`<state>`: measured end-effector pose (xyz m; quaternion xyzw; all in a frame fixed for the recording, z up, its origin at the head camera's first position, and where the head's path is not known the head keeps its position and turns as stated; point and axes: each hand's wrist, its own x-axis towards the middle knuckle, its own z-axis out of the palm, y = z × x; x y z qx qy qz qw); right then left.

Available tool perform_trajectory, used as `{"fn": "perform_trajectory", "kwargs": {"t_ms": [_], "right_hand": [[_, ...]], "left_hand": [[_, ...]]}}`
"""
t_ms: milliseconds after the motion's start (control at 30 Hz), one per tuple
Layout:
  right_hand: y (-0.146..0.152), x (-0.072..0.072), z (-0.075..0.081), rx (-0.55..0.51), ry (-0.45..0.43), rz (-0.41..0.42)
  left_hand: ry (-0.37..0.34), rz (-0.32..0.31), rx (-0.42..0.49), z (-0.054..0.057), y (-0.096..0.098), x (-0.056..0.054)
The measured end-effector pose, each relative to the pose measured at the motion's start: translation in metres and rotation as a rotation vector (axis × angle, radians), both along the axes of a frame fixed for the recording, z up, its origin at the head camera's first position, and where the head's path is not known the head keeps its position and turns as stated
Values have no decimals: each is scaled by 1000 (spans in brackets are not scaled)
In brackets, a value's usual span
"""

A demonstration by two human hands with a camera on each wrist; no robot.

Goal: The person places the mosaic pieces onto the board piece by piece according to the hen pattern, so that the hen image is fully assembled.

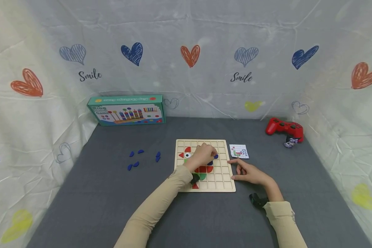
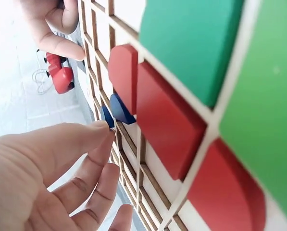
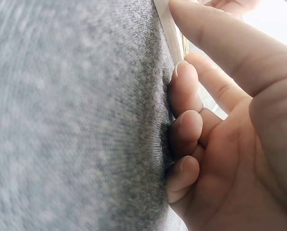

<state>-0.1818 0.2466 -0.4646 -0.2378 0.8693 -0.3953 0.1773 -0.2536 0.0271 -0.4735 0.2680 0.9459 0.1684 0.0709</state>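
On the table lies a wooden grid board (image 1: 219,186) with red, green and blue pieces set in it. My left hand (image 1: 203,155) reaches over the board, thumb and forefinger pinching a small blue piece (image 2: 106,117) at the grid. Right beside it sits another blue piece (image 2: 120,109), next to a red rounded piece (image 2: 124,72). My right hand (image 1: 250,173) rests at the board's right side. Its forefinger and thumb touch that edge, spread apart, while the other fingers bend against the grey cloth (image 3: 76,120).
Several loose blue pieces (image 1: 136,164) lie left of the board. A printed pattern card (image 1: 239,151) is at its upper right. Farther back stand a green game box (image 1: 127,112) on the left and a red game controller (image 1: 283,127) on the right, with a small dark object (image 1: 289,141) before it.
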Motion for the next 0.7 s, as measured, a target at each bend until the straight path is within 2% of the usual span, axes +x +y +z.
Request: {"fn": "perform_trajectory", "kwargs": {"t_ms": [233,400,567,700], "right_hand": [[-1,0,1,12,0,-1],[0,-1,-1,18,-5,-1],[6,-8,-21,28,16,-11],[11,-13,-35,25,21,-12]], "left_hand": [[-11,-34,27,1,0,-4],[-55,-49,55,0,-1,-5],[-94,-54,64,-1,-2,-6],[-83,-51,64,-2,-3,-6]]}}
